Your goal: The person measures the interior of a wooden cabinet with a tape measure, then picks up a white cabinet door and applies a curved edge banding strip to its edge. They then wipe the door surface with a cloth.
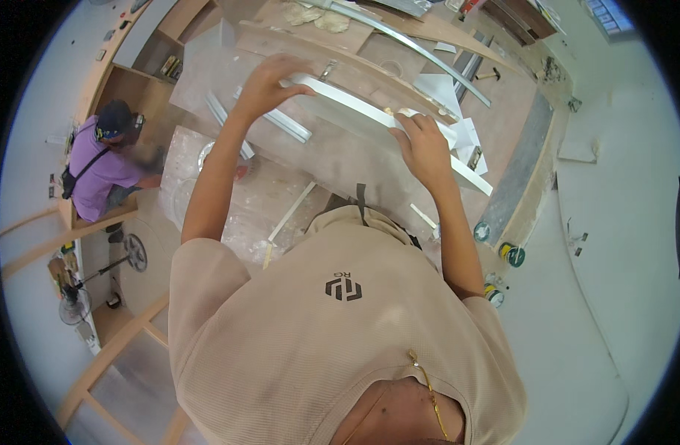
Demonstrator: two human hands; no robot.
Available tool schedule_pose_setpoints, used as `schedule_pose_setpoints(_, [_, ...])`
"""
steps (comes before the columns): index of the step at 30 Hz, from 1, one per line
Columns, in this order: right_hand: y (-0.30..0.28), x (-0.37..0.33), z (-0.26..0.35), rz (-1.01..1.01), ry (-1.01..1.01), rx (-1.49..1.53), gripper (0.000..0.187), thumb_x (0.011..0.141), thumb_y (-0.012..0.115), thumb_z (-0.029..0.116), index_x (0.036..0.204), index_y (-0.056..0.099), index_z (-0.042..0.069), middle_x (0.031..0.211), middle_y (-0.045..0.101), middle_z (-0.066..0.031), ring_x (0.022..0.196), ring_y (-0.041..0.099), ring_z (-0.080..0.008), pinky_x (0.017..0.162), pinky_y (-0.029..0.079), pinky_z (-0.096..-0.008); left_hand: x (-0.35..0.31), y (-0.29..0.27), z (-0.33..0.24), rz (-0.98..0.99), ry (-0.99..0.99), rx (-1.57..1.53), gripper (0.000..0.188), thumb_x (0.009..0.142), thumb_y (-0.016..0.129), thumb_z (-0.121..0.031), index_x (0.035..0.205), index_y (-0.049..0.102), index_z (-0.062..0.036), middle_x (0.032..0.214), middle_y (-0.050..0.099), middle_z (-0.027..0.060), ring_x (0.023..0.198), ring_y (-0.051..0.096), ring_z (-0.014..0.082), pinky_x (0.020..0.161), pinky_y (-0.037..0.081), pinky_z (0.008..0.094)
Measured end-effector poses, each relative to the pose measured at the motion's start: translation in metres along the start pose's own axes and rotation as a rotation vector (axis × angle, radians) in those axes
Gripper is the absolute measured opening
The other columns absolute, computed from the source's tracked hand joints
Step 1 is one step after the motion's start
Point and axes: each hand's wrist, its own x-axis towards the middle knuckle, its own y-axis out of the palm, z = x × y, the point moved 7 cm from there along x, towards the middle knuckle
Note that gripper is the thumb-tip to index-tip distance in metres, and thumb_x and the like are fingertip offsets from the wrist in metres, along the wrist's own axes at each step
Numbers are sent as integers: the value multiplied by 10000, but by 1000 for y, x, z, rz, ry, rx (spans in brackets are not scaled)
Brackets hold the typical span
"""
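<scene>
A long white board (347, 100) slants across the worktable in front of me, its narrow edge facing up. My left hand (272, 83) is at the board's far left end, with the thumb on the near side and slightly blurred fingers on the far side. Further right along the same edge, my right hand (426, 148) grips it, fingers over the top and thumb on the near face. Beside the board, toward my left forearm, lie pale metal profiles (289, 126). White scraps (467, 135) lie past my right hand.
A worker in a purple shirt (95, 167) sits at the left by wooden shelving. Below stands a fan (135, 253). A hammer (488, 74) and a long metal strip (421, 52) lie on the far table. Several small tubs, one green (512, 254), stand at right.
</scene>
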Motion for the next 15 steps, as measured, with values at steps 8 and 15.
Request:
schedule_pose_setpoints(8, [26,40,30,-13,-83,105,279,967,730,229,1149,753,18,1043,733,-153,961,674,-350,813,549,-451,-76,63,82,-325,-657,-1001,496,925,792,-52,1392,632,-9,1294,716,102,1177,659,171,1054,508,318])
schedule_pose_setpoints(15, [53,86,61,-37,-151,116,248,942,759,180,1104,776,-7,971,728,-157,909,674,-340,771,526,-435,-80,91,84,-643,-686,-1138,449,959,785,-138,1355,664,36,1219,714,73,1120,636,157,1006,498,312])
